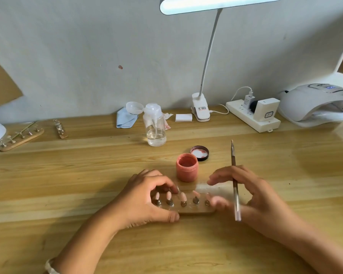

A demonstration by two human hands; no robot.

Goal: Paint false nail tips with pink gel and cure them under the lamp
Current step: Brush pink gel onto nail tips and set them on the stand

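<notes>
Left hand (147,196) curls round the wooden holder (194,211) of pink nail tips (183,196), near centre. Right hand (251,194) grips the brush (233,165) upright. The open gel jar (187,167) stands just beyond them (label on the clip lamp (201,109) is unreadable).

left hand (147,196) grips wooden nail stand (188,209) with 5 tips; right hand (251,194) holds brush (235,182) beside pink gel jar (187,168)
</notes>
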